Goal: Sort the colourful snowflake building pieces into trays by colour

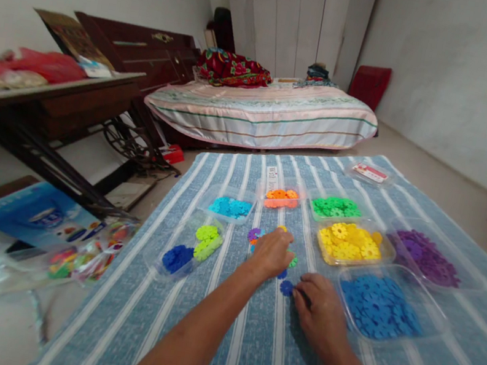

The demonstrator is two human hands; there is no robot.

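Sorting is underway: your right hand fingers are pinching a blue piece; your left hand is covering the loose pile, grip unclear. Blue tray lies just right.

Left hand palm down (fingers curled), right hand beside it, forearms extended
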